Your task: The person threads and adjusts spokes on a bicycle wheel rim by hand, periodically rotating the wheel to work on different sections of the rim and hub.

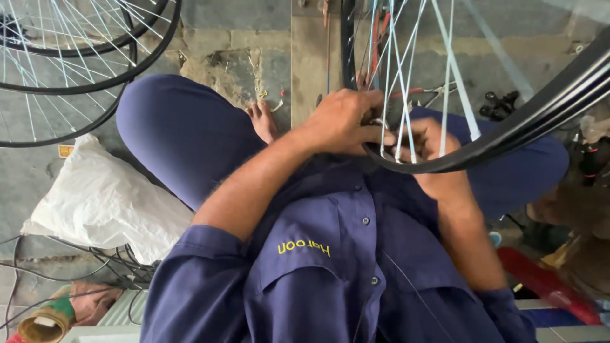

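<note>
With the black-rimmed, silver-spoked bicycle wheel (508, 130) resting on my lap at centre frame to keep it steady, my left hand (343, 121) clenches its rim and my right hand (438, 159) braces behind the spokes, grip hidden, spare wheels (76, 70) lying upper left.

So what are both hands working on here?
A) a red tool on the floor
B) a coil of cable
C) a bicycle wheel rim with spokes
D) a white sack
C: the left hand and right hand both close on the black bicycle wheel rim where the spokes meet it, above the lap; the white sack lies untouched off to the person's left.
</note>
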